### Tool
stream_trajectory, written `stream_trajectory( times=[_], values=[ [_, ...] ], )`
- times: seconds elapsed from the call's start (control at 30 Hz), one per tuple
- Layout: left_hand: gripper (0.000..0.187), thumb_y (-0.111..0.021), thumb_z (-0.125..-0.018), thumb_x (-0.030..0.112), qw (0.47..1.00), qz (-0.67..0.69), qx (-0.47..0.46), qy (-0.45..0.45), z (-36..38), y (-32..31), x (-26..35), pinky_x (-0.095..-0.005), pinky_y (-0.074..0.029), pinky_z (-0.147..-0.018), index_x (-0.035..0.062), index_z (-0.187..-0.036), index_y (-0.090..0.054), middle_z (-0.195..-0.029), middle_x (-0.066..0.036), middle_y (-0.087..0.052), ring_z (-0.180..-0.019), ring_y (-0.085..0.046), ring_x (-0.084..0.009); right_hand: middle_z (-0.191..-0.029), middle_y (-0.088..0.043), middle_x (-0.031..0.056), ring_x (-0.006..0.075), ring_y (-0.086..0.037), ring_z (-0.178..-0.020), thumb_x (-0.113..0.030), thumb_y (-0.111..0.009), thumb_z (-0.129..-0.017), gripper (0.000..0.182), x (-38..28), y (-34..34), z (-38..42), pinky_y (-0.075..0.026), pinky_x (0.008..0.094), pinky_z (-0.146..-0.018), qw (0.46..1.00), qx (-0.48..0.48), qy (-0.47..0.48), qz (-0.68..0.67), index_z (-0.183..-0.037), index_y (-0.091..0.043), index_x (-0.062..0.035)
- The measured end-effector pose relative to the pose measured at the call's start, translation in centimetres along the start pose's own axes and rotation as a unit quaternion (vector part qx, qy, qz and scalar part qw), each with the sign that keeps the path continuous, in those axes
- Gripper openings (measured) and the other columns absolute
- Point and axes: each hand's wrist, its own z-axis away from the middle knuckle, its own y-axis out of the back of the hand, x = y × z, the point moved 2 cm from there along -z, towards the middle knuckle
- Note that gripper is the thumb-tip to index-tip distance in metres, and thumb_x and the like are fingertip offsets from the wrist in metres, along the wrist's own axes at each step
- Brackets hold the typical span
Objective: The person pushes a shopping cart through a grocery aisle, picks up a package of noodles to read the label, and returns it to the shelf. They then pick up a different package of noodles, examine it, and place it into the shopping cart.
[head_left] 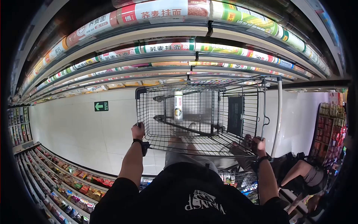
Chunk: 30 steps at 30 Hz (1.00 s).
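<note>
In front of me stands a wire shopping cart [175, 147], its basket facing up and its grey handle bar [277, 112] on the right. My left hand [138, 130] is closed on the near corner of the basket rim at the left end. The near rim close to the handle end is gripped by my right hand [258, 145]; its fingers are partly hidden by the wires. Inside the basket lies one white, tube-shaped pack of dried noodles [178, 104], touched by neither hand. A dark panel [235, 115] hangs at the basket's handle end.
Shelves with packs of dried noodles [162, 10] run along the cart's far side. Behind me on the left are shelves of bagged goods [80, 171]. A green arrow sign [101, 106] marks the pale floor. At lower right is another person [304, 175], near stocked shelves [328, 130].
</note>
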Motion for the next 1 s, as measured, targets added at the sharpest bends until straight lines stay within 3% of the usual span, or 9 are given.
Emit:
stream_trajectory(
  times=[0.43,0.53,0.6,0.67,0.7,0.77,0.83,0.9,1.0],
  values=[
    [0.042,-0.062,-0.096,0.031,0.999,-0.026,-0.002,0.043,-0.1,-0.5,0.9,-0.0428,-0.055,-0.053,-0.0038,-0.073,-0.066,-0.058,-0.017,-0.065,-0.053,-0.068,-0.0303,-0.079,-0.068,0.0155,0.0239,-0.066,-0.064,0.0,-0.072,-0.08,0.029,-0.3,-0.3,-0.1,-0.054,0.0358,-0.059,0.996,-0.049,-0.029,-0.066,-0.099,-0.05,0.0052],
    [0.041,-0.063,-0.093,0.036,0.994,-0.109,0.001,-0.007,-1.8,-0.6,-2.8,-0.0506,-0.054,-0.062,-0.0031,-0.08,-0.069,-0.072,-0.025,-0.068,-0.072,-0.07,-0.0423,-0.074,-0.066,0.0104,0.0201,-0.062,-0.059,0.0,-0.072,-0.08,0.023,4.9,1.0,-3.4,-0.05,0.0351,-0.057,0.995,-0.076,-0.021,-0.059,-0.097,-0.056,-0.0004],
    [0.041,-0.064,-0.091,0.038,0.995,-0.103,0.005,0.0,-2.0,0.2,-3.2,-0.0526,-0.056,-0.071,-0.0027,-0.087,-0.072,-0.081,-0.027,-0.069,-0.081,-0.07,-0.0437,-0.065,-0.061,0.0065,0.0187,-0.061,-0.056,0.0,-0.066,-0.081,0.006,-0.2,-1.7,0.6,-0.048,0.034,-0.051,0.994,-0.098,0.013,-0.039,-0.084,-0.062,-0.0039],
    [0.04,-0.064,-0.09,0.036,0.994,-0.112,0.012,0.002,-2.2,1.0,-2.7,-0.0529,-0.056,-0.073,-0.0028,-0.089,-0.072,-0.083,-0.028,-0.069,-0.083,-0.07,-0.0447,-0.068,-0.061,0.0087,0.0211,-0.06,-0.053,0.005,-0.065,-0.075,0.021,2.7,-2.2,-0.5,-0.048,0.0346,-0.048,0.996,-0.012,0.038,-0.085,-0.094,-0.058,-0.0025],
    [0.041,-0.063,-0.091,0.037,0.995,-0.098,0.016,0.0,-2.5,1.5,-2.9,-0.0527,-0.057,-0.074,-0.0027,-0.087,-0.072,-0.083,-0.028,-0.069,-0.083,-0.069,-0.0447,-0.07,-0.062,0.0103,0.0222,-0.061,-0.054,0.007,-0.067,-0.073,0.029,3.1,-2.7,-0.6,-0.048,0.0355,-0.047,0.995,-0.057,0.007,-0.087,-0.098,-0.055,-0.0023],
    [0.042,-0.061,-0.092,0.037,0.995,-0.096,0.014,-0.003,-3.3,2.7,-3.2,-0.0512,-0.057,-0.073,-0.0027,-0.085,-0.072,-0.079,-0.027,-0.069,-0.082,-0.07,-0.0435,-0.062,-0.062,0.0163,0.0254,-0.062,-0.051,0.001,-0.059,-0.074,0.002,0.1,-5.6,2.7,-0.051,0.0402,-0.044,0.998,-0.006,0.064,-0.014,-0.076,-0.058,0.0025],
    [0.042,-0.06,-0.092,0.037,0.995,-0.096,-0.026,0.02,-1.8,5.7,1.1,-0.0505,-0.057,-0.073,-0.0028,-0.084,-0.072,-0.076,-0.027,-0.069,-0.079,-0.07,-0.0431,-0.069,-0.064,0.0218,0.0308,-0.063,-0.053,0.008,-0.058,-0.077,0.013,5.4,-4.2,-0.3,-0.048,0.0422,-0.04,0.973,-0.015,0.006,-0.228,-0.09,-0.055,0.0044],
    [0.042,-0.059,-0.092,0.036,0.995,-0.08,-0.027,0.059,-3.4,6.9,-0.8,-0.05,-0.058,-0.072,-0.0029,-0.082,-0.072,-0.074,-0.026,-0.069,-0.077,-0.07,-0.0424,-0.071,-0.065,0.011,0.0228,-0.06,-0.054,-0.022,-0.072,-0.085,0.021,1.8,-6.0,4.0,-0.048,0.0372,-0.046,0.993,-0.065,-0.096,-0.005,-0.092,-0.068,-0.0028],
    [0.042,-0.059,-0.092,0.036,0.989,-0.144,0.01,-0.003,-4.3,9.7,-1.3,-0.0497,-0.058,-0.074,-0.0026,-0.082,-0.072,-0.075,-0.026,-0.069,-0.078,-0.071,-0.042,-0.068,-0.065,0.0122,0.0229,-0.058,-0.05,-0.017,-0.069,-0.085,0.018,2.2,-8.7,5.2,-0.047,0.0358,-0.044,0.997,-0.047,-0.051,0.027,-0.088,-0.067,0.0007]
  ],
)
